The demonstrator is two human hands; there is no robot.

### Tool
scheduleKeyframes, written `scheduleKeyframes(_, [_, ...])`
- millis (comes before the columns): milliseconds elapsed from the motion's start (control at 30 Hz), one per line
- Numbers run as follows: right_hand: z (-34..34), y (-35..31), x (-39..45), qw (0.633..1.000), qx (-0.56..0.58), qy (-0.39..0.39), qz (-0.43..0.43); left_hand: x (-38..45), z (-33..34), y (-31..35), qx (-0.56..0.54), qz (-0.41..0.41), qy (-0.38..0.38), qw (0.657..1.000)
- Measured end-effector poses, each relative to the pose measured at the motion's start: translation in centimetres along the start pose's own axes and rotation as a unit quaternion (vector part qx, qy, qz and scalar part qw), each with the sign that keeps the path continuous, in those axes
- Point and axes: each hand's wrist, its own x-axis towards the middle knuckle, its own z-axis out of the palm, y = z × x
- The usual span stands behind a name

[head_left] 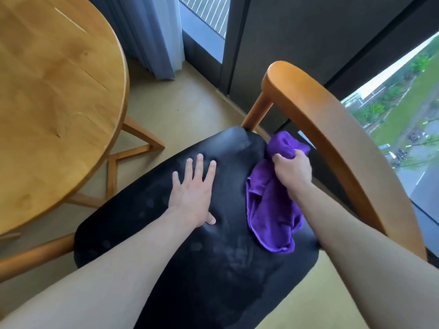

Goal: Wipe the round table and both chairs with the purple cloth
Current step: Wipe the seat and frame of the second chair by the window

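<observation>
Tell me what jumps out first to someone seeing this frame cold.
The purple cloth, bunched in the right hand at the black chair seat's right edge, stands out most. The left hand presses flat on the seat's middle. The round wooden table fills the upper left.

purple cloth (270, 210): bunched, draped on black chair seat (190, 269) | round table (52, 86): wooden, beside chair

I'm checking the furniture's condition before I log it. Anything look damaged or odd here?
The round table top shows several thin cracks or scratches. The chair's black seat carries pale smudges like fingerprints. Nothing looks spilled.
</observation>
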Motion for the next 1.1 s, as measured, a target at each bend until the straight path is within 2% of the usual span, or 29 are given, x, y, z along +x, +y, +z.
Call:
scheduleKeyframes(67, [2.5,-1.4,-1.2,1.0,-0.007,-0.002,0.004,0.0,-0.2,-0.1,-0.003,0.004,0.011,1.0])
scheduleKeyframes(167, [4.2,-3.0,-4.6,0.994,-0.044,-0.013,-0.1,0.0,-0.5,-0.9,0.003,0.031,0.014,0.999])
scheduleKeyframes(233, [3.9,-3.0,-6.5,0.971,-0.094,-0.082,-0.205,0.1,-0.8,-2.0,0.011,0.064,0.017,0.998])
scheduleKeyframes(300, [3.2,-2.8,-7.7,0.934,-0.171,-0.16,-0.271,0.5,-1.4,-3.8,0.029,0.101,0.023,0.994])
scheduleKeyframes(333, [2.8,-2.8,-7.8,0.925,-0.197,-0.173,-0.277,0.8,-1.7,-4.6,0.044,0.12,0.021,0.992])
scheduleKeyframes(400, [2.1,-2.9,-6.4,0.945,-0.176,-0.121,-0.246,1.2,-2.2,-5.7,0.08,0.156,0.02,0.984])
scheduleKeyframes(467, [1.1,-2.9,-4.0,0.988,-0.073,-0.002,-0.139,1.3,-2.4,-5.9,0.101,0.177,0.024,0.979])
scheduleKeyframes(500, [0.8,-2.9,-2.9,0.996,-0.018,0.044,-0.075,1.3,-2.4,-5.8,0.105,0.181,0.027,0.978])
scheduleKeyframes(567, [1.5,-3.2,-1.4,0.997,0.039,0.064,-0.004,1.2,-2.0,-5.2,0.106,0.181,0.031,0.977])
scheduleKeyframes(667, [5.1,-5.3,-1.4,0.998,0.002,0.008,-0.058,1.3,-1.5,-4.6,0.095,0.171,0.032,0.98])
scheduleKeyframes(767, [7.1,-6.8,-1.9,0.994,-0.058,-0.005,-0.094,1.4,-1.4,-4.7,0.091,0.171,0.03,0.981])
scheduleKeyframes(833, [6.8,-6.8,-2.4,0.992,-0.053,-0.008,-0.112,1.3,-1.6,-4.9,0.092,0.174,0.024,0.98])
scheduleKeyframes(900, [5.8,-6.2,-3.2,0.984,-0.059,-0.03,-0.165,1.1,-1.7,-4.7,0.087,0.17,0.017,0.981])
scheduleKeyframes(1000, [3.6,-5.5,-4.2,0.956,-0.115,-0.106,-0.249,0.9,-1.8,-4.0,0.076,0.156,0.006,0.985])
scheduleKeyframes(1067, [2.2,-5.2,-4.2,0.941,-0.176,-0.132,-0.256,0.8,-1.7,-3.7,0.069,0.146,-0.001,0.987])
scheduleKeyframes(1100, [1.6,-5.1,-4.1,0.944,-0.186,-0.121,-0.244,0.7,-1.7,-3.6,0.068,0.144,-0.004,0.987])
